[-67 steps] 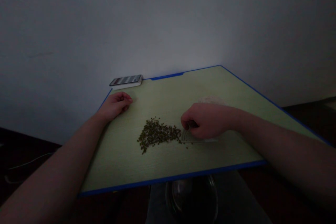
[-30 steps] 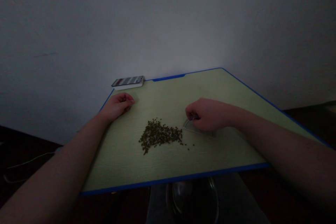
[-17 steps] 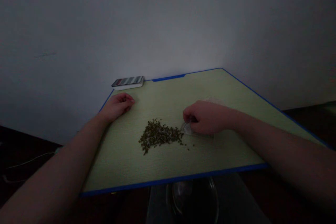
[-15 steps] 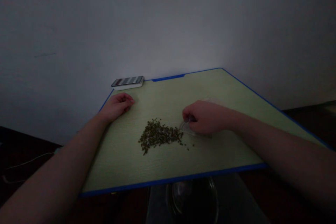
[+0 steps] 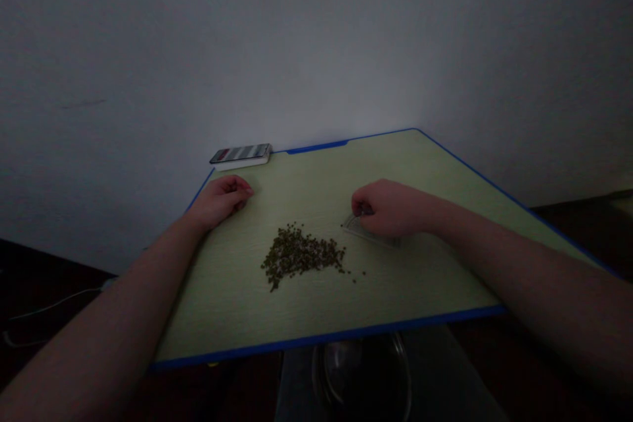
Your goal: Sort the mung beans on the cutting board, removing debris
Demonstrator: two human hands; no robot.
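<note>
A loose heap of small greenish-brown beans or seeds lies on the pale yellow-green tabletop. Just right of the heap, my right hand is closed on a clear plastic protractor. The protractor's curved, marked edge shows below and left of my fingers; the rest is under the hand. One bean sits by its left corner. At the table's left edge my left hand rests on its side, fingers curled and thumb against them, with nothing visible in it.
A phone lies on a white box at the back left corner by the wall. A few stray beans lie right of the heap. A blue rim edges the table. Below its front edge stands a round glass-like vessel.
My right hand has moved slightly away and to the right with the protractor, off the heap's right edge. The left hand and the heap look unchanged.
</note>
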